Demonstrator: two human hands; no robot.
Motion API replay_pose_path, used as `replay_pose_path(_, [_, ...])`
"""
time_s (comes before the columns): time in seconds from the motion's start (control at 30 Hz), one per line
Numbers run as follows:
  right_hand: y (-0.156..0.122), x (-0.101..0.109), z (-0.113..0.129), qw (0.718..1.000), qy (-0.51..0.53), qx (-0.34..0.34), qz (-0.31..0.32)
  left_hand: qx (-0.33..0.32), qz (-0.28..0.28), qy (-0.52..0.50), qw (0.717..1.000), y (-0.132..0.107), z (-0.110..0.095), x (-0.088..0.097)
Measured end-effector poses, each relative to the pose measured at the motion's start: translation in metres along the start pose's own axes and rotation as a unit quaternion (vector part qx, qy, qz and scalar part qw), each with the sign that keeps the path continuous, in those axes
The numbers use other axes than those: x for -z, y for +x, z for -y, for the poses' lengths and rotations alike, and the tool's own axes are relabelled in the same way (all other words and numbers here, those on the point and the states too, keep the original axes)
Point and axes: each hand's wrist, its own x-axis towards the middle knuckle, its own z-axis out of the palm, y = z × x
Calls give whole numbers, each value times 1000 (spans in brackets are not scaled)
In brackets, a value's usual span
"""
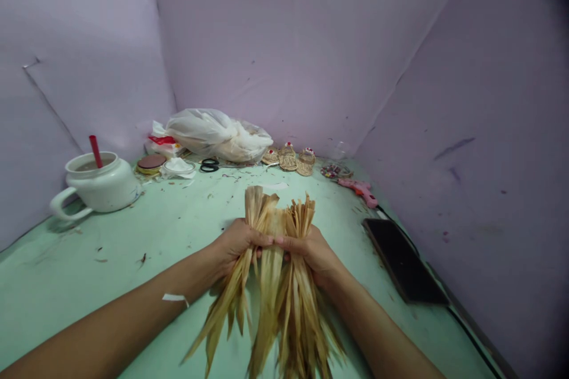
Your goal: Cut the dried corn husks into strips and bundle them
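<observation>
I hold a bundle of dried tan leaf strips upright over the pale green table. My left hand is closed round the left part of the bundle near its top. My right hand is closed round the right part. The fingertips of both hands meet at the bundle's middle. The strips' cut ends stick up above my hands, and their long ends hang down toward me. A small white scrap clings to my left forearm.
A white pot with a red stick stands at the far left. Along the back lie round lids, black scissors, a plastic bag, small woven baskets. At right are a pink glue gun and a dark phone.
</observation>
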Motion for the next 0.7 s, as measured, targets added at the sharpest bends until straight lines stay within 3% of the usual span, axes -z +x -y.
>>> replay_pose_path(0.23, [0,-3,-4,999,-12,2,-32,-20,16,-31,999,-1,2,-4])
replay_pose_path(0.5, [-2,-9,-4,999,23,22,-15,-14,56,-44,997,1,6,-2])
replay_pose_path(0.6, [-2,-7,-2,998,66,17,-11,-20,50,-38,998,1,2,1])
replay_pose_path(0.7, [3,6,3,993,107,-29,-35,2,24,-29,999,1,-8,8])
